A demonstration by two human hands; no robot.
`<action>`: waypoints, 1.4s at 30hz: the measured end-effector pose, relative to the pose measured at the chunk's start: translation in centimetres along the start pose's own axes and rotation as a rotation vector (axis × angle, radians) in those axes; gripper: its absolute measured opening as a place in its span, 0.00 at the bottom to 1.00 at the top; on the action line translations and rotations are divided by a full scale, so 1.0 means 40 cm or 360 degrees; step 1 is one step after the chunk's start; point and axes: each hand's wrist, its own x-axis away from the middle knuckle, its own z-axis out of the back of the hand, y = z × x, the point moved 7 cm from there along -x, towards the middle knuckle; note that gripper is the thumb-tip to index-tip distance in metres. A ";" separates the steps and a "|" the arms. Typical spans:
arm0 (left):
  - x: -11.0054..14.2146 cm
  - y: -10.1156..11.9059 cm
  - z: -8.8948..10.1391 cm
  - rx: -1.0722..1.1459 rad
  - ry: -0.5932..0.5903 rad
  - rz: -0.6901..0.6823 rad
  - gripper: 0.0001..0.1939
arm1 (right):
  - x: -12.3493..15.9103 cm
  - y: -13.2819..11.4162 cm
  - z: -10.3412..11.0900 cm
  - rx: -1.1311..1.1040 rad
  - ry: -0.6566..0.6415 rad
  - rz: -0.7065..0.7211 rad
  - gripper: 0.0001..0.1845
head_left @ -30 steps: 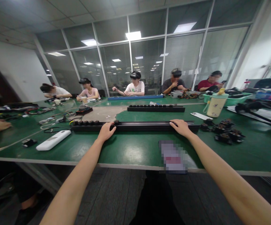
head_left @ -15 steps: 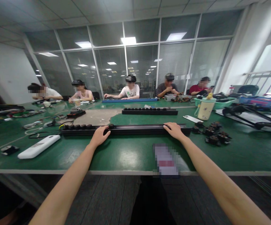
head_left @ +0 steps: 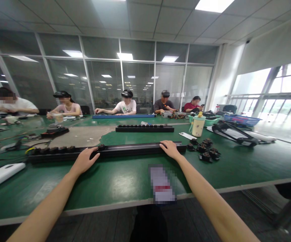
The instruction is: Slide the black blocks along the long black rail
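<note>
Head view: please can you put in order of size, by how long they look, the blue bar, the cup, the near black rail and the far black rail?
1. Near black rail
2. Blue bar and far black rail: too alike to rank
3. Cup

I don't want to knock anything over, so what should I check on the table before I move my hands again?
1. Left hand on the near black rail: ok.
2. Right hand on that rail, near its right end: ok.
3. Row of black knob-like parts on the rail's left part: ok; whether they are fastened, cannot tell.
4. Phone well back from the table's front edge: not ok, it reaches the edge.
5. Loose black parts apart from the rail's right end: cannot tell, the nearest one is very close.
</note>
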 end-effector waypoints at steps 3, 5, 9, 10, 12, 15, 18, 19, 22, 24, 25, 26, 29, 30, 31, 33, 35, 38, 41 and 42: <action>0.000 0.007 0.001 0.0007 -0.0014 0.0001 0.33 | 0.001 0.001 0.000 0.0015 -0.0004 -0.0007 0.23; -0.001 0.010 0.003 0.0011 -0.0012 0.0012 0.34 | 0.000 0.003 0.000 0.0011 -0.0002 -0.0009 0.22; -0.001 0.016 0.005 0.0018 -0.0026 0.0016 0.34 | -0.002 0.008 -0.002 0.0001 -0.0005 0.0001 0.22; -0.001 0.018 0.004 0.0021 -0.0034 0.0008 0.34 | -0.002 0.009 -0.002 0.0003 -0.0010 0.0004 0.22; -0.001 0.024 0.003 0.0035 -0.0049 -0.0017 0.33 | -0.002 0.012 -0.003 0.0004 -0.0016 -0.0001 0.22; 0.001 0.030 0.001 0.0047 -0.0046 -0.0047 0.33 | -0.001 0.014 -0.003 -0.0003 -0.0017 -0.0004 0.23; 0.004 0.030 -0.004 0.0050 -0.0043 -0.0057 0.34 | 0.000 0.014 -0.003 -0.0015 -0.0013 -0.0010 0.24; 0.004 0.030 -0.005 0.0054 -0.0045 -0.0058 0.35 | 0.000 0.014 -0.003 -0.0017 -0.0012 -0.0014 0.24; 0.005 0.027 -0.007 0.0070 -0.0048 -0.0050 0.35 | 0.001 0.014 -0.001 -0.0011 -0.0021 -0.0030 0.24; 0.005 0.025 -0.008 0.0070 -0.0045 -0.0049 0.34 | 0.002 0.013 0.000 0.0002 -0.0036 -0.0035 0.24; 0.005 0.025 -0.008 0.0069 -0.0044 -0.0052 0.34 | 0.003 0.012 0.001 0.0009 -0.0041 -0.0037 0.24; 0.005 0.025 -0.008 0.0067 -0.0043 -0.0056 0.34 | 0.003 0.012 0.002 0.0014 -0.0044 -0.0036 0.24; 0.005 0.026 -0.011 0.0060 -0.0050 -0.0082 0.32 | 0.003 0.011 0.003 0.0023 -0.0045 -0.0034 0.24; 0.005 0.026 -0.013 0.0056 -0.0053 -0.0093 0.32 | 0.003 0.011 0.002 0.0028 -0.0048 -0.0030 0.24; 0.006 0.027 -0.014 0.0049 -0.0056 -0.0103 0.32 | 0.002 0.012 0.001 0.0034 -0.0051 -0.0027 0.24; 0.006 0.027 -0.016 0.0037 -0.0058 -0.0115 0.32 | 0.001 0.014 -0.002 0.0048 -0.0056 -0.0026 0.24; 0.006 0.028 -0.017 0.0032 -0.0058 -0.0126 0.32 | 0.000 0.016 -0.004 0.0053 -0.0058 -0.0026 0.24; 0.006 0.031 -0.017 0.0028 -0.0057 -0.0147 0.31 | -0.001 0.019 -0.006 0.0051 -0.0055 -0.0025 0.23; 0.005 0.031 -0.017 0.0025 -0.0065 -0.0153 0.31 | -0.001 0.020 -0.008 0.0057 -0.0049 -0.0028 0.23; 0.005 0.030 -0.017 0.0025 -0.0067 -0.0152 0.31 | -0.001 0.020 -0.008 0.0059 -0.0048 -0.0028 0.23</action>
